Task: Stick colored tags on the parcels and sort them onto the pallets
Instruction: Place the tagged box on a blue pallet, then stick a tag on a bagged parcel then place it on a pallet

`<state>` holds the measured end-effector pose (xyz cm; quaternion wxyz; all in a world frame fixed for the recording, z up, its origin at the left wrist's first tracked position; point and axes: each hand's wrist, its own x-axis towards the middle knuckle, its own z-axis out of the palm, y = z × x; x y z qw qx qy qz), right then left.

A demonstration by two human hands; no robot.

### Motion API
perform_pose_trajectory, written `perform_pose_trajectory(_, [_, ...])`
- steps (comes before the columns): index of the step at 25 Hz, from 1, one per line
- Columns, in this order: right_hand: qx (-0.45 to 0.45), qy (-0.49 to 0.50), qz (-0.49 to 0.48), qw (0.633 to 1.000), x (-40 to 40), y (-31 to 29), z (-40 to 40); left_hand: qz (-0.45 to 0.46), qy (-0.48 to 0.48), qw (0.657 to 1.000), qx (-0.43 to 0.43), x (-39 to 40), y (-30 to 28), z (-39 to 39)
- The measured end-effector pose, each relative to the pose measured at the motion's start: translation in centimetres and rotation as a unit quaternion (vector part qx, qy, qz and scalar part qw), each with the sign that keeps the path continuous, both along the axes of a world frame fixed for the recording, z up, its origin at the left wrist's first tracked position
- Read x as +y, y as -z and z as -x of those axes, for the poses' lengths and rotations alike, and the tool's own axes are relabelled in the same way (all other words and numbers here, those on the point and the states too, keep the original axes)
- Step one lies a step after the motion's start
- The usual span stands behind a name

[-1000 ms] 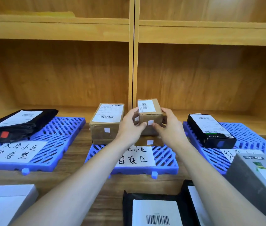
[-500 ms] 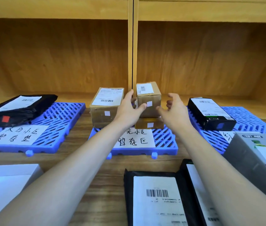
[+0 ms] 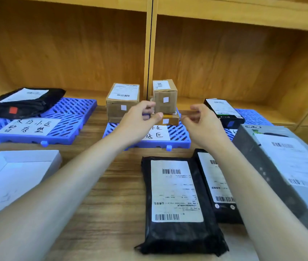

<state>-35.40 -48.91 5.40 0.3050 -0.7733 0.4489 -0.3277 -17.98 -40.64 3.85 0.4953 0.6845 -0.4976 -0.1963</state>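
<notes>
Both hands empty, fingers loosely curled: left hand (image 3: 140, 119) and right hand (image 3: 201, 120) flank the small cardboard parcel (image 3: 165, 97), not touching it. Parcel sits upright on a flat box (image 3: 170, 119) on the centre blue pallet (image 3: 179, 137), white tag (image 3: 165, 99) facing camera.

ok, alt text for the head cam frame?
Two bare hands, left hand and right hand, hover empty before a small cardboard box stacked on a flatter box on the middle blue pallet. Black mailer bags lie nearer on the wooden table.
</notes>
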Motion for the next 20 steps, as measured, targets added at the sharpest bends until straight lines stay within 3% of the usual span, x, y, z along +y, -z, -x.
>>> perform_pose_trajectory(8, [0.137, -0.013, 0.016, 0.99, 7.2, 5.0, 4.3, -0.034, 0.054, 0.997, 0.03, 7.9, 4.6, 4.3])
perform_pose_trajectory(11, [0.187, -0.02, 0.106, 0.976, 8.6, 5.7, 5.2, -0.056, 0.062, 0.996, -0.028, 10.3, 5.8, 5.4])
perform_pose_trajectory(16, [0.308, 0.021, 0.232, 0.923, 10.7, 6.4, 5.9, -0.106, 0.082, 0.979, -0.156, 13.4, 7.6, 7.4])
perform_pose_trajectory(20, [0.262, -0.011, 0.2, 0.944, 11.0, 6.8, 5.6, -0.11, 0.065, 0.983, -0.134, 14.4, 7.6, 6.8])
